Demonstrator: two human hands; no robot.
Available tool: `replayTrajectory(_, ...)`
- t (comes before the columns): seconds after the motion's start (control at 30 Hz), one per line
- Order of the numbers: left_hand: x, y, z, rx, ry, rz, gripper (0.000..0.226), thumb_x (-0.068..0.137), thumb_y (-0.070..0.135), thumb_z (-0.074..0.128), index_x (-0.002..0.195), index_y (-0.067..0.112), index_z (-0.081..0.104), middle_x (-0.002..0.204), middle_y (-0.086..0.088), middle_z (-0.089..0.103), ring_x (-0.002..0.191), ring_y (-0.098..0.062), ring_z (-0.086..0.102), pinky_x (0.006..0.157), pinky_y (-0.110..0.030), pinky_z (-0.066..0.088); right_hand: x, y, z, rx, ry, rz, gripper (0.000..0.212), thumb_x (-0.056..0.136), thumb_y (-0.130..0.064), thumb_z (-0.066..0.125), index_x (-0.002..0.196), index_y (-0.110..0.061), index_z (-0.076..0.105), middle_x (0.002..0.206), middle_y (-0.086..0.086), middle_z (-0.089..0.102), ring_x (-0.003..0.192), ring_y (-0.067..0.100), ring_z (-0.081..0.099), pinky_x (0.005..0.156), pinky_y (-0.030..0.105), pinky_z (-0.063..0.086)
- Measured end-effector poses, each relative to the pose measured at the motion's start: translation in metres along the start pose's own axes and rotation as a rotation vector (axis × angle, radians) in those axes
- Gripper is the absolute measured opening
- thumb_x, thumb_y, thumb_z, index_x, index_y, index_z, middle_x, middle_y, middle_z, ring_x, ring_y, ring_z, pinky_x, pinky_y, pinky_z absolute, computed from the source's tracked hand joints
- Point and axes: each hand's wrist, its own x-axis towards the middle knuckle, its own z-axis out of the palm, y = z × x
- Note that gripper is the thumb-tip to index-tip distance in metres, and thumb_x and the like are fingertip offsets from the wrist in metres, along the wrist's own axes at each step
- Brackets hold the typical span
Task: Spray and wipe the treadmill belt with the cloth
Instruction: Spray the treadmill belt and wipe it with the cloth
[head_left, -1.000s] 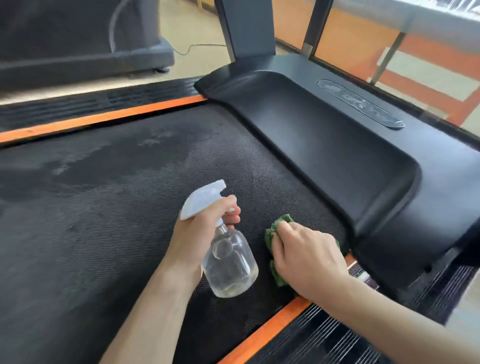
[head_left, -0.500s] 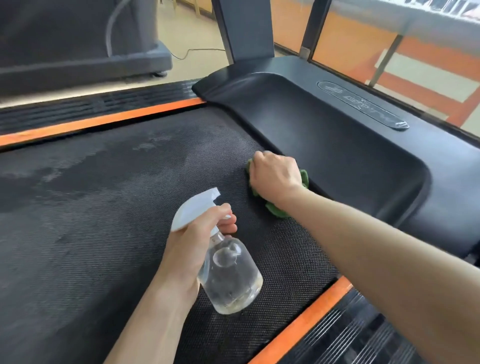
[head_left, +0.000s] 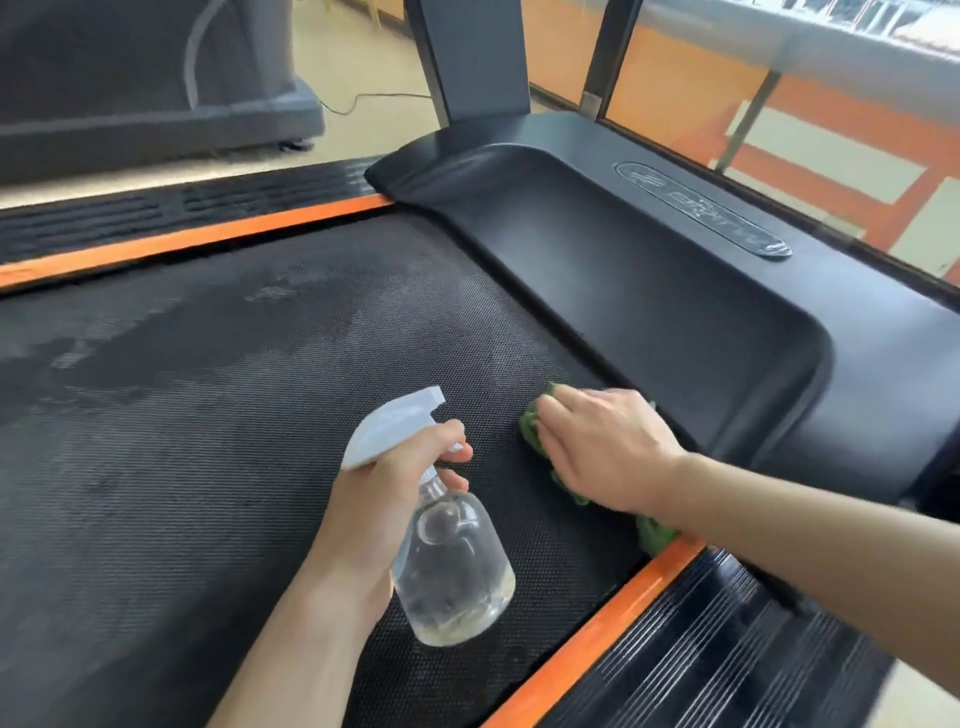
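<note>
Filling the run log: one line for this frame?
phase: wiping | left hand: holds spray bottle above belt | right hand: presses green cloth flat on belt beside motor cover

This looks like a gym. A big black treadmill (head_left: 649, 291) fills the view, with its wide belt (head_left: 208, 415) and orange side strips (head_left: 182, 241). Past the hands, far from the grip, another big grey machine (head_left: 145, 93) stands on the pale floor (head_left: 358, 67), with a cord (head_left: 363, 101) beside it.
</note>
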Motion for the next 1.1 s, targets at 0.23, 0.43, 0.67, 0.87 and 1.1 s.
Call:
replayTrajectory(0.23, 0.009, -0.007, -0.007, 0.005, 0.01, -0.009, 0.02, 0.086, 0.032, 0.08, 0.07, 0.021, 0.076, 0.099, 0.0, 0.082, 0.074, -0.01, 0.073, 0.075, -0.036, 0.056, 0.116, 0.045, 0.025, -0.235, 0.016, 0.195, 0.031, 0.099, -0.03, 0.039, 0.102, -0.012, 0.065, 0.11, 0.013, 0.055, 0.103, 0.034, 0.052, 0.077, 0.042, 0.046)
replayTrajectory(0.43, 0.002, -0.002, -0.006, 0.003, 0.02, 0.004, 0.02, 0.091, 0.03, 0.074, 0.078, 0.014, 0.072, 0.097, 0.001, 0.081, 0.073, -0.008, 0.073, 0.075, -0.035, 0.056, 0.09, 0.037, 0.02, -0.188, -0.07, 0.339, 0.024, 0.099, -0.024, 0.042, 0.109, -0.015, 0.062, 0.109, 0.008, 0.059, 0.101, 0.029, 0.058, 0.071, 0.036, 0.038)
replayTrajectory(0.67, -0.002, 0.001, -0.004, 0.01, 0.001, -0.018, 0.018, 0.093, 0.029, 0.072, 0.081, 0.017, 0.072, 0.098, 0.002, 0.08, 0.076, -0.008, 0.07, 0.075, -0.032, 0.055, -0.027, 0.036, -0.002, -0.305, -0.151, 0.303, 0.013, 0.091, -0.022, 0.056, 0.081, -0.016, 0.061, 0.08, 0.007, 0.061, 0.069, 0.03, 0.06, 0.057, 0.035, 0.043)
replayTrajectory(0.87, 0.006, -0.004, -0.004, 0.013, 0.008, -0.003, 0.022, 0.078, 0.035, 0.08, 0.083, 0.013, 0.077, 0.098, -0.002, 0.082, 0.069, -0.008, 0.072, 0.067, -0.03, 0.058, 0.043, 0.043, 0.011, -0.166, -0.026, 0.239, 0.02, 0.096, -0.022, 0.048, 0.085, -0.012, 0.061, 0.088, 0.011, 0.063, 0.08, 0.034, 0.063, 0.066, 0.041, 0.048)
replayTrajectory(1.1, 0.006, -0.005, -0.006, 0.004, 0.004, -0.001, 0.016, 0.085, 0.029, 0.077, 0.077, 0.015, 0.074, 0.098, 0.0, 0.082, 0.07, -0.006, 0.072, 0.071, -0.035, 0.055, 0.129, 0.037, 0.03, -0.121, -0.042, 0.36, 0.028, 0.099, -0.021, 0.037, 0.108, -0.014, 0.063, 0.111, 0.009, 0.063, 0.102, 0.031, 0.062, 0.069, 0.036, 0.034)
